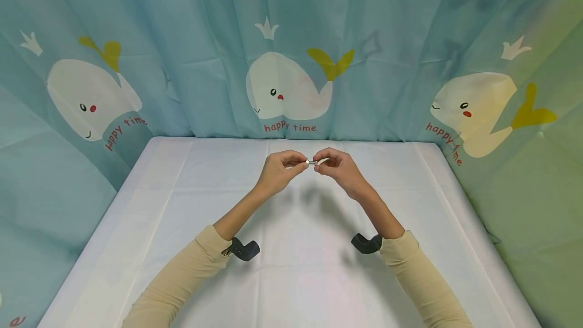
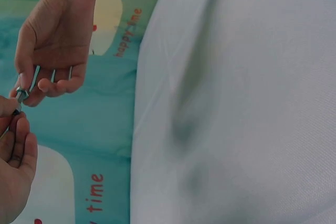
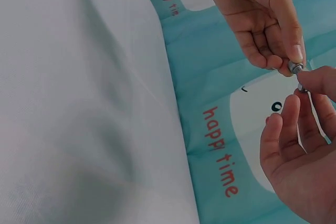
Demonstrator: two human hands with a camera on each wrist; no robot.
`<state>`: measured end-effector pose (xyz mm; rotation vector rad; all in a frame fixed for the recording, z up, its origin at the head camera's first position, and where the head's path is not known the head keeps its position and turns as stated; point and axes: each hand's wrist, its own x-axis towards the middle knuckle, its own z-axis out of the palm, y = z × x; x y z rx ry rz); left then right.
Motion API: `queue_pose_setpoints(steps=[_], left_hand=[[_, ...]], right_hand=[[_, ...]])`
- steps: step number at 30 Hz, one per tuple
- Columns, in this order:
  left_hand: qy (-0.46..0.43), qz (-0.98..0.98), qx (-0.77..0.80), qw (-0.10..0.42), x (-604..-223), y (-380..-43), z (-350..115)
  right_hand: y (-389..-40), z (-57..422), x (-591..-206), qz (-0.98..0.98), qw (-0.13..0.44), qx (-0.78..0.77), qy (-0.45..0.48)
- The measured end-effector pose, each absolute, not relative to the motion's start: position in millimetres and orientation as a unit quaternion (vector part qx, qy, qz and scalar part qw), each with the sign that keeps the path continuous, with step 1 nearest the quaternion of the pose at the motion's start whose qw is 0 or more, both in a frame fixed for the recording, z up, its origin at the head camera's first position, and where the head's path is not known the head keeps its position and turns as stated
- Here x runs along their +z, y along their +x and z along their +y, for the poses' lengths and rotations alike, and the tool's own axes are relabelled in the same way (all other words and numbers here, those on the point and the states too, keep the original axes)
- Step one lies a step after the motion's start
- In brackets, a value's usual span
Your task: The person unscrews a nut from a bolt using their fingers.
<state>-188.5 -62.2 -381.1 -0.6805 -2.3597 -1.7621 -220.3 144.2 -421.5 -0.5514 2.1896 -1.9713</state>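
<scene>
Both hands meet above the far part of the table around a small silver metal bolt (image 1: 311, 162). My left hand (image 1: 276, 172) pinches its left end between thumb and fingertips. At the other end, the thumb and fingers of my right hand (image 1: 341, 170) pinch its wider head. The right wrist view shows a thick round end of the bolt (image 3: 295, 67) at the left thumb, with a thinner shank running under the right thumb. Seen from the left wrist, a hex-like wide part of the bolt (image 2: 22, 93) sits below the right thumb. Fingertips hide much of it.
A white cloth covers the table (image 1: 300, 267). Blue-green curtains (image 1: 205, 65) with printed whales hang close along its back and sides. A black curved mount sits at each wrist, one on the left (image 1: 246, 250) and one on the right (image 1: 366, 243).
</scene>
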Motion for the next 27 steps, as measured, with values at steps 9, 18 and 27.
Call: queue_pose_setpoints(steps=[9,18,27], left_hand=[[-0.229,-0.775,-0.586,0.06,-382,-190,-62],[-0.231,-0.777,-0.582,0.063,-382,-190,-62],[-0.222,-0.781,-0.581,0.061,-407,-207,-61]], right_hand=[[-220,145,-422,0.719,0.074,-0.668,-0.179],[-222,144,-420,0.733,0.09,-0.661,-0.131],[-222,147,-421,0.727,0.079,-0.66,-0.171]])
